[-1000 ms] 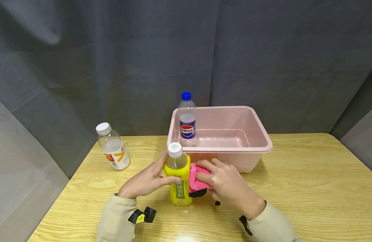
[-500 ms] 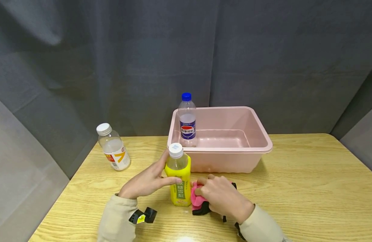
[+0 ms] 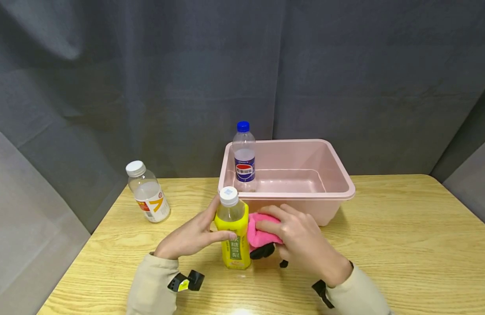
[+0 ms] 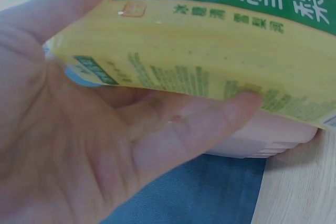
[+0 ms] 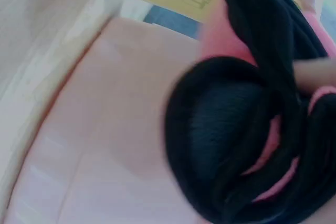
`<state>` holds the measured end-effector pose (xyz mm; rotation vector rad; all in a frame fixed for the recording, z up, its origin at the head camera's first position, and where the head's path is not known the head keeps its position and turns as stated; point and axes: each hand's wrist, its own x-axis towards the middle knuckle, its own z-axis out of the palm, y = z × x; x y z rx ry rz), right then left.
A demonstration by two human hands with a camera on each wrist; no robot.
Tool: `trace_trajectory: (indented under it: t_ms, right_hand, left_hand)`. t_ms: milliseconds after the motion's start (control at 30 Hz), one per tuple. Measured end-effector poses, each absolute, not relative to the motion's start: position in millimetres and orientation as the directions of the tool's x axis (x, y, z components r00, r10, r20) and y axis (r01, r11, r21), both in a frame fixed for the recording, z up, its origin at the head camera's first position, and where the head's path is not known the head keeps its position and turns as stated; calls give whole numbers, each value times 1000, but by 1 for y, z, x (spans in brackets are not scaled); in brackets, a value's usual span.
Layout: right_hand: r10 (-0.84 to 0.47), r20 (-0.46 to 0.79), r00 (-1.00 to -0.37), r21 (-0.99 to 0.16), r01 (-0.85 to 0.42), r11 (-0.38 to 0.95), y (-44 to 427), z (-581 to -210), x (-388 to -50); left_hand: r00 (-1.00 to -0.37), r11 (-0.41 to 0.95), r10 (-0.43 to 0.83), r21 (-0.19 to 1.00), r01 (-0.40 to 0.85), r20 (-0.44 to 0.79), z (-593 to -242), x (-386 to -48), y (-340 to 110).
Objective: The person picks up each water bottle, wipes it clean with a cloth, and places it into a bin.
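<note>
Dark grey curtain (image 3: 195, 87) fills the upper part of the head view, behind a light wood-grain table (image 3: 396, 245). Right of centre sits a pink plastic basin (image 3: 293, 195); in its left end stands a Pepsi bottle (image 3: 244, 168) with a blue cap, and the rest of the visible floor is bare pink plastic. At the left of the frame, on the table, stands a clear bottle (image 3: 151, 199) with a white cap and an orange-and-white label; whether liquid is inside cannot be told.

Lower centre, in front of the basin, a yellow-labelled pear drink bottle (image 3: 234, 240) is upright with its white cap on, its contents hidden by the label. The left hand (image 3: 192, 232) grips it, thumb across the front. The right hand (image 3: 295, 232) grasps a bunched pink-and-black cloth (image 3: 261, 234) against the bottle's right side.
</note>
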<state>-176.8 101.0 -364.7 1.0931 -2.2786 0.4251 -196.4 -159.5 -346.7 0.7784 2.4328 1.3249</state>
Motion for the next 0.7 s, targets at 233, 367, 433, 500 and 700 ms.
trace_trajectory:
  t_ms: [233,367,433,500,700]
  right_hand:
    - [-415,832,-369,-99,-834,542,100,-356,-177]
    - [-412,840,-354,-92,-840,534,99,-356,-177]
    - [-412,840,-353,-92,-841,533,99,-357,-178]
    - [-418,838,-351,-86,-841,534,100,-357,-178]
    - [-499,789,-359,-25,-830,557,102,-357,-178]
  left_hand:
    - [-811,417,584,843,339,37,-347,-197,-159]
    - [-808,409,587,844,347,48,-347,-197,-159]
    - [-808,408,587,844,348,50,-348,-197,-159]
    - [-807,408,588,843,350,51,-348,-197,-159]
    - [-806,410,590,839,357,55,-348,-197,-160]
